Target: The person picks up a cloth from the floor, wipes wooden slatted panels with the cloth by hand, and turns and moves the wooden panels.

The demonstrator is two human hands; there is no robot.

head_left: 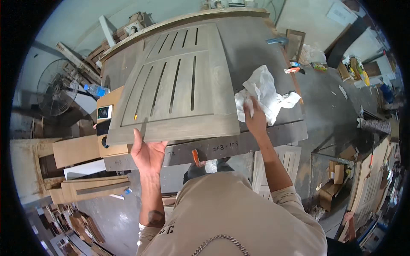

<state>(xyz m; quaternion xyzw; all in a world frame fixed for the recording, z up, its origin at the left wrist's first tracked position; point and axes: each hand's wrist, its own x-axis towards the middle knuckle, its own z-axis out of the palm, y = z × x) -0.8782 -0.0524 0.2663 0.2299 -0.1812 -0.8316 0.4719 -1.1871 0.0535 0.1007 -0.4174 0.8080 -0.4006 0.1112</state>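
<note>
A grey wooden slatted door panel lies tilted across the workbench, its near edge by the bench's front. My left hand grips that near edge, thumb at the front and fingers hidden underneath. To the right of the panel is a crumpled white cloth, spread loosely on the bench top. My right hand is closed on its near left part, with the fingertips partly lost in the folds. A small orange spot shows on one of the panel's left slats.
A phone and a water bottle are at the bench's left. A standing fan is farther left. A blue-handled tool lies at the far right corner. Cardboard boxes stand right. Another person's hand shows at lower right.
</note>
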